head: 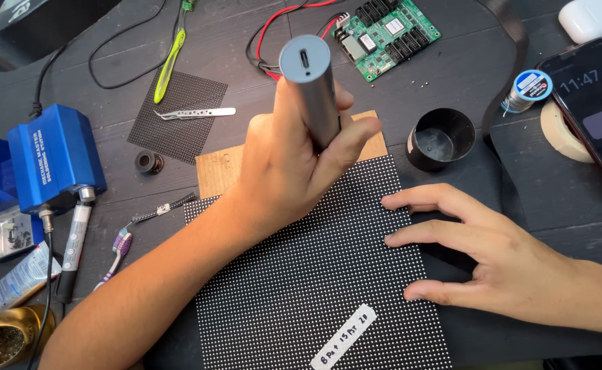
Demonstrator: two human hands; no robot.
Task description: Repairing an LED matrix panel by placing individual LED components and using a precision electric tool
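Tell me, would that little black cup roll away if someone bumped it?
Probably not. The black cup stands upright on the dark table, open end up, so it would likely slide. It looks short and wide, hard to tip. On its round side, it might roll.

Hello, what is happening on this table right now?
A person works on a black dotted LED panel lying on a dark table. The left hand grips a grey cylindrical metal tool, pointed down at the panel's upper edge. The right hand rests flat on the panel's right side. Silver tweezers and a green circuit board lie nearby.
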